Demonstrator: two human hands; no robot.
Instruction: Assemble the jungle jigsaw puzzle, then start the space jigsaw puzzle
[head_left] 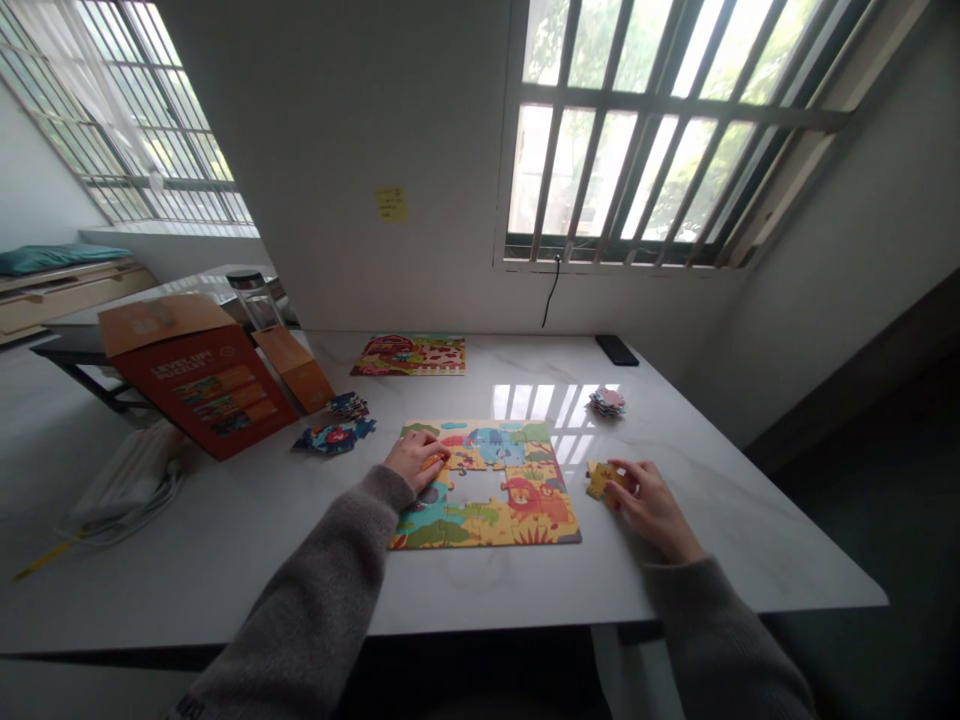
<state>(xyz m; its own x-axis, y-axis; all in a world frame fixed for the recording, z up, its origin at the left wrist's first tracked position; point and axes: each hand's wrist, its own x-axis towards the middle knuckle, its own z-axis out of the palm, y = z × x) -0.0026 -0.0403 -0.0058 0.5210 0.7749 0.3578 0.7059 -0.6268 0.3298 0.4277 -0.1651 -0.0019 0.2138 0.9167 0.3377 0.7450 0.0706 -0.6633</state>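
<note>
Near the jigsaw puzzle (487, 510), orange "LEVEL UP PUZZLES" box (202, 385); left hand (416, 460) on puzzle, right hand (652, 510) clamped on yellow piece (600, 480).

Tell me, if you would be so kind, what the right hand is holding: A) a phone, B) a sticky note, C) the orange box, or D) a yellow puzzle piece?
D. The right hand grips the yellow puzzle piece in its fingers, just beside the partly built puzzle.

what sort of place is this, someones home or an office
Probably a room in a home, perhaps a study: a jigsaw puzzle and its box are on a white table, and a cushioned bench sits by a barred window.
</note>
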